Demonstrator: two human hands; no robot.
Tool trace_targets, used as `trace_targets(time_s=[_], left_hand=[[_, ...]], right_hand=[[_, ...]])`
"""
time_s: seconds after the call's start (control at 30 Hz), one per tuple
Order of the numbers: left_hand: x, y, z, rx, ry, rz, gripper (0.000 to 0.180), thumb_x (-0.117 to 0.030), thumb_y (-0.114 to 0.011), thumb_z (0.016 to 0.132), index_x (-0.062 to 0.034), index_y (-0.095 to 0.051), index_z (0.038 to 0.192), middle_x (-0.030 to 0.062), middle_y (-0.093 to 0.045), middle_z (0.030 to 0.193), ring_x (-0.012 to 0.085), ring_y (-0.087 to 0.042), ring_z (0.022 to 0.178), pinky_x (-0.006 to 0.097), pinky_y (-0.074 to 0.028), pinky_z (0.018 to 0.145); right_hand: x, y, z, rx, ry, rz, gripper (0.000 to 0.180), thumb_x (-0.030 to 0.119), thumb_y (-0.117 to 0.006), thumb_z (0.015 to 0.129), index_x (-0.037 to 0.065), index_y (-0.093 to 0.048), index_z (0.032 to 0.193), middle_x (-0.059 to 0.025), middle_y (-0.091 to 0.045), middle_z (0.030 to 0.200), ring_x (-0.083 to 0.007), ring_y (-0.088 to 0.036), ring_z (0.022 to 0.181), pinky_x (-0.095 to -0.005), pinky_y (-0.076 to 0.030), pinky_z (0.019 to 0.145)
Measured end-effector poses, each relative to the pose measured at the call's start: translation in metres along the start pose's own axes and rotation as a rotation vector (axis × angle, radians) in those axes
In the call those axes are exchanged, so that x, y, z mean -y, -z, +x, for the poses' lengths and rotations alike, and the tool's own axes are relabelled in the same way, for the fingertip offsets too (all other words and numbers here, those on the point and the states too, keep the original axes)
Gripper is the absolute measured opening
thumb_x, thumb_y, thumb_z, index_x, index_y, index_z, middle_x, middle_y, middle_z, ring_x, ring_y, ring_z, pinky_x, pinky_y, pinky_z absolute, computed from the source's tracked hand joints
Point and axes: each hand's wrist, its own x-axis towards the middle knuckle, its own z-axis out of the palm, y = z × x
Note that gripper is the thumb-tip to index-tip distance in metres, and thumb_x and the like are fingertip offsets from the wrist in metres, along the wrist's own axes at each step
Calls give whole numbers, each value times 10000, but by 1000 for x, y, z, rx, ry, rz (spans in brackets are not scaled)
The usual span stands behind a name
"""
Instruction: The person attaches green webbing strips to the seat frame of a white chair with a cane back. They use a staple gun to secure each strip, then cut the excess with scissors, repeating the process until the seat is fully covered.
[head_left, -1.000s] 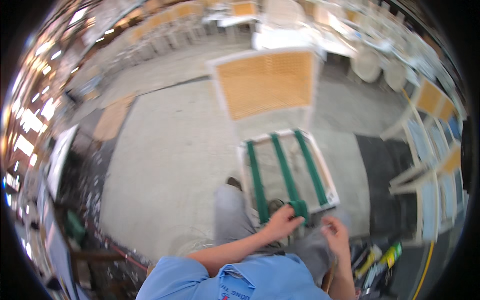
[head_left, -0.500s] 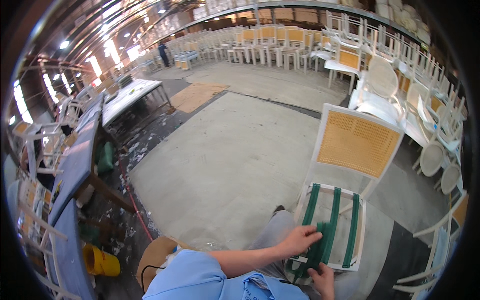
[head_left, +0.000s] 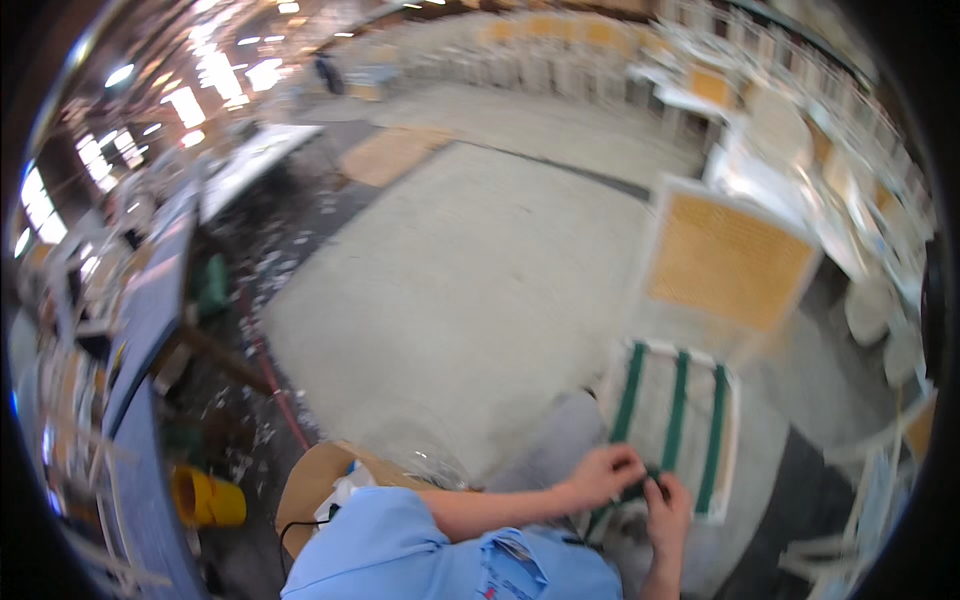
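Green woven webbing (head_left: 676, 412), white-painted frame (head_left: 730, 440)

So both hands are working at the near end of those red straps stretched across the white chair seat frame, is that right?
Not quite: the straps are green, not red. The head view shows three of them running across the white chair seat frame, with the left hand and the right hand both at their near end.

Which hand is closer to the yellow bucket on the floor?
Left. The left hand is on the green straps' near end, on the side toward the yellow bucket; the right hand is just beyond it, farther away.
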Motion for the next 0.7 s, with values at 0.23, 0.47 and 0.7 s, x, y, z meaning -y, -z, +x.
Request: trace_targets(time_s=[0.23, 0.47, 0.7], left_hand=[[-9, -7, 6, 82, 231, -343, 143, -167, -664, 1032, -24, -674, 1040, -17, -646, 924, 52, -569, 866, 234, -477, 758], [-17, -19, -1, 133, 315, -413, 130, -143, -678, 1022, -16, -678, 1047, -44, -630, 906, 23, -544, 831, 209, -436, 715], [-21, -17, 5, 193, 333, -343, 126, -129, -683, 1014, -11, -672, 1056, -32, -649, 935, 32, -555, 842, 219, -446, 736]], right_hand=[[-5, -2, 5, -253, 31, 237, 242, 0, -720, 924, 20, -633, 1148, -63, -683, 1001, -127, -659, 930, -301, -534, 857], [-1, 8, -15, -251, 146, 117, 181, -34, -727, 911, -2, -689, 1085, -78, -706, 982, -159, -689, 911, -292, -548, 824], [9, 14, -14, -233, 216, -30, 225, -59, -734, 868, 14, -732, 1081, -118, -724, 991, -232, -716, 887, -309, -560, 779]])
